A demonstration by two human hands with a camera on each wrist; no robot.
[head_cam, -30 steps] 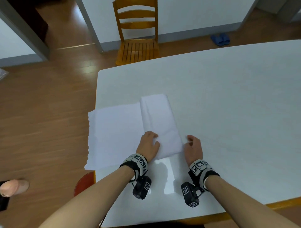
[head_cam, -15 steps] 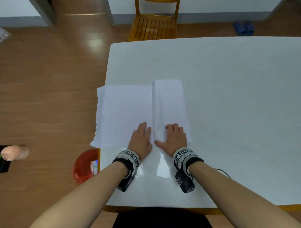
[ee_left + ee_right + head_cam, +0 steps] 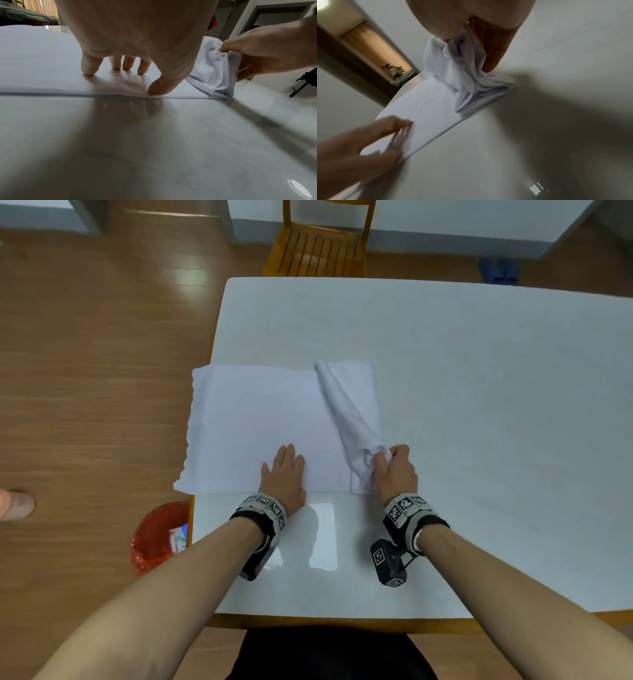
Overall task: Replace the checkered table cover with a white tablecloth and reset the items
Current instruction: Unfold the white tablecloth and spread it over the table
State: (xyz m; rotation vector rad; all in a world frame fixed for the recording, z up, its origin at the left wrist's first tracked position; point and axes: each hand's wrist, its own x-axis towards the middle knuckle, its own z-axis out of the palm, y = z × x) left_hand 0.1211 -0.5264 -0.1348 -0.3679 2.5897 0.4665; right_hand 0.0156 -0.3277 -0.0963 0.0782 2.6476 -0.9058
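A partly folded white tablecloth [image 3: 253, 422] lies on the bare white table [image 3: 479, 371], its left part hanging past the table's left edge. My left hand [image 3: 284, 470] presses flat on the spread layer [image 3: 42, 67], fingers straight [image 3: 88, 67]. My right hand [image 3: 394, 470] grips the near end of the folded stack [image 3: 349, 412] and lifts it off the table, bunching the cloth [image 3: 464, 86] [image 3: 214, 70]. The stack's far end still rests on the table. No checkered cover is in view.
A wooden chair [image 3: 318, 248] stands beyond the table's far edge. A red bin [image 3: 157, 539] sits on the wood floor by the near left corner. Blue slippers [image 3: 498, 270] lie at the far right, and someone's foot [image 3: 15, 503] shows at the left.
My right hand went from lying flat on the folded stack to gripping its near end and raising it. My left hand stays flat on the spread layer. The head view shifted.
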